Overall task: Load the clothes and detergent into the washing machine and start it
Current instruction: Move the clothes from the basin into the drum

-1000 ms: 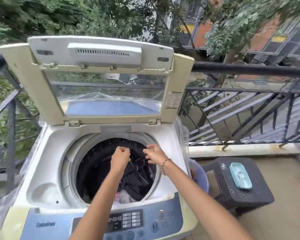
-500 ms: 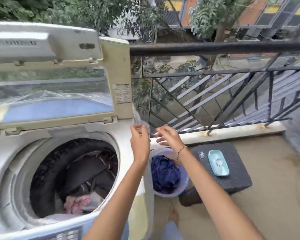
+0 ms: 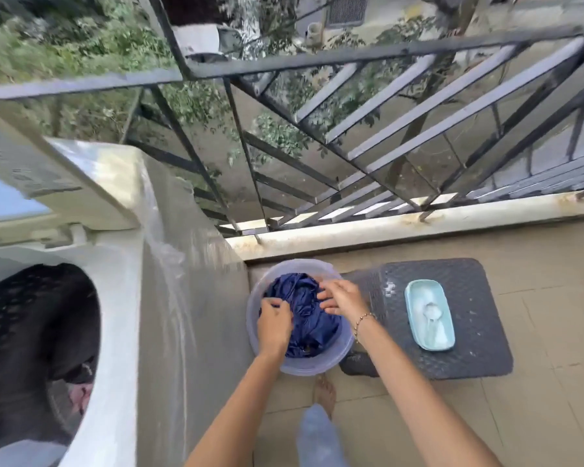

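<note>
A pale purple plastic tub point(image 3: 321, 364) stands on the floor beside the washing machine point(image 3: 122, 298) and holds dark blue clothes point(image 3: 309, 318). My left hand point(image 3: 273, 323) grips the blue cloth at its left side, fingers curled into it. My right hand point(image 3: 339, 297) lies on the cloth's upper right, fingers bent onto the fabric. The top-loader's lid is up and its drum point(image 3: 31, 348) holds dark clothes and a pink piece. A light blue tray of white detergent powder with a spoon point(image 3: 429, 313) sits on a dark woven stool point(image 3: 462, 332).
A black metal railing point(image 3: 351, 106) and a low concrete kerb point(image 3: 418, 219) close the balcony behind the tub. My bare foot point(image 3: 324, 394) stands on the tiled floor just below the tub. Clear plastic sheeting hangs down the washer's side.
My view has swung right and down from the drum to the tub. Both hands have dropped from above the washer's edge into the tub and onto the blue clothes.
</note>
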The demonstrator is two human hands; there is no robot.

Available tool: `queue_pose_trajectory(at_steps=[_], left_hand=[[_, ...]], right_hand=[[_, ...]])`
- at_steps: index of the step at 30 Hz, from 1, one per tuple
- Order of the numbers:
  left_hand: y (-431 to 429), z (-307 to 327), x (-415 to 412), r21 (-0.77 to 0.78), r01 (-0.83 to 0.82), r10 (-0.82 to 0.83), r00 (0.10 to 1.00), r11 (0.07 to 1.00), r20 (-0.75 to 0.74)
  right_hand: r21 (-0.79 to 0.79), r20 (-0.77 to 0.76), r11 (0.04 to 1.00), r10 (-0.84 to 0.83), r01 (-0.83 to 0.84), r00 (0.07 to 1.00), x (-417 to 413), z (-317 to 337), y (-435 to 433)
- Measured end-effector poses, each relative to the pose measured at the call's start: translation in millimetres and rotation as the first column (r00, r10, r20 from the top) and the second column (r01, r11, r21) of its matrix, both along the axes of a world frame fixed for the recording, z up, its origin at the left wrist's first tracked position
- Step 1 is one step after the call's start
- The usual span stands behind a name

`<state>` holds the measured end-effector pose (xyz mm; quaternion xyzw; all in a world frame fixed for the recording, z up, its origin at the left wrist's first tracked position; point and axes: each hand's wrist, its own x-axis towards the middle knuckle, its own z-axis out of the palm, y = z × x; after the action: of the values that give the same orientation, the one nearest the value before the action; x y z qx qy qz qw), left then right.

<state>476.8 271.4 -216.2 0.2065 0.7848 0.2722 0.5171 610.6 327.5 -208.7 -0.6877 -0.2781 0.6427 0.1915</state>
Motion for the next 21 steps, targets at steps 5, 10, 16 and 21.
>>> queue_pose_trajectory(at_steps=[5,10,16,21], left_hand=[[9,-124,3,-0.214,0.182,-0.195,0.98,0.96,-0.043],[28,-237,-7,-0.356,0.379,-0.443,0.889,0.854,-0.114],[51,-328,-14,-0.414,0.539,-0.661,0.708,0.733,-0.25],[50,-375,-7,-0.446,0.494,-0.605,0.783,0.746,-0.144]], right_hand=[[-0.11,-0.013,0.992,-0.058,0.056,0.998,6,-132,-2],[-0.204,0.12,0.978,-0.011,0.035,0.993,14,-264,-17],[-0.287,0.176,0.956,-0.002,0.054,0.984,27,-359,-39],[-0.332,0.101,0.93,-0.131,0.158,0.986,30,-416,-45]])
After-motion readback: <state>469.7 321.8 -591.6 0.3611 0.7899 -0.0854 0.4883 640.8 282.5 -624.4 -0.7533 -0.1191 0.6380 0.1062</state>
